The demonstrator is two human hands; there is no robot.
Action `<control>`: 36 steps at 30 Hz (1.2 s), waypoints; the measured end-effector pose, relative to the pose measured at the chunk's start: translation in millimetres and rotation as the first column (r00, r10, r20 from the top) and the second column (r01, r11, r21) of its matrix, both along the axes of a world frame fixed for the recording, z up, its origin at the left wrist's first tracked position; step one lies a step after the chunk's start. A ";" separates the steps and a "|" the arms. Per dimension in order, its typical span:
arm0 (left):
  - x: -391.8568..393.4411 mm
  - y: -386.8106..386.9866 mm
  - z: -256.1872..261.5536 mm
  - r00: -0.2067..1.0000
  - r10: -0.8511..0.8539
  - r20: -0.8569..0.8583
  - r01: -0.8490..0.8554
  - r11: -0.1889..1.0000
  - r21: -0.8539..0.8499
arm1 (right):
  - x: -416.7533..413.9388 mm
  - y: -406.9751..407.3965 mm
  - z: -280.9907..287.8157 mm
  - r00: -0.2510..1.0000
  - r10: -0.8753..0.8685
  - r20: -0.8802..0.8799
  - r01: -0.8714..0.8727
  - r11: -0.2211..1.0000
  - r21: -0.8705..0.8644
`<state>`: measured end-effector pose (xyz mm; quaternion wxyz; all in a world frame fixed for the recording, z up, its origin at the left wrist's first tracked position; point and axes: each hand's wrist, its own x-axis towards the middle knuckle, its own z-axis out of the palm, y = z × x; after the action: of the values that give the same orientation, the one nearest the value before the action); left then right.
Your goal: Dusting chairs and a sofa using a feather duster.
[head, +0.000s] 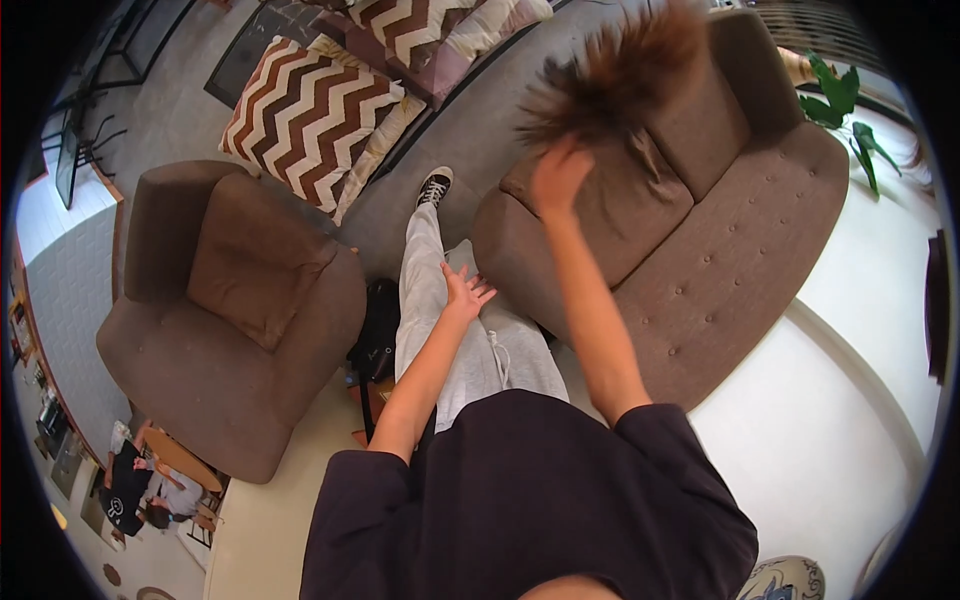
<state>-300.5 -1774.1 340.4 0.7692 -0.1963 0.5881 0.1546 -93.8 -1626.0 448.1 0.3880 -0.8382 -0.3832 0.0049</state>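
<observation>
My right hand (562, 176) is closed at the base of a brown feather duster (622, 67), whose blurred plumes spread above the seat cushion (600, 217) of a brown sofa (720, 285). The handle is hidden in the hand. My left hand (466, 294) holds nothing; its fingers are spread in front of my light grey trousers (427, 300), left of the sofa's rounded arm. Whether the plumes touch the sofa cannot be told.
A brown armchair (225, 315) stands at the left, with a black bag (377, 330) beside it. Zigzag-patterned cushions (307, 120) lie ahead across the grey floor. A green plant (832, 97) is behind the sofa. Two people (124, 480) (176, 491) are far off at lower left.
</observation>
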 end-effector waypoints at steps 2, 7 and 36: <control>9.5 3.7 -4.7 0.995 -0.077 0.066 0.077 0.997 0.013 | -24.2 -50.8 -62.1 0.984 0.150 0.092 -0.084 0.858 -0.508; 8.0 24.1 3.7 0.981 -0.194 0.026 0.191 0.978 0.079 | -51.4 -78.2 -80.9 0.833 0.418 -0.362 -0.462 0.166 -0.871; 66.7 112.2 46.8 -0.051 -0.982 -0.182 0.916 -0.119 0.383 | -62.0 -358.7 93.3 -0.077 -0.935 -0.345 0.991 -0.111 0.081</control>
<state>-233.8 -1661.9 387.2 0.7058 0.4363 0.4346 -0.3501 -155.8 -1984.7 541.4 0.4257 -0.7716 0.3906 -0.2663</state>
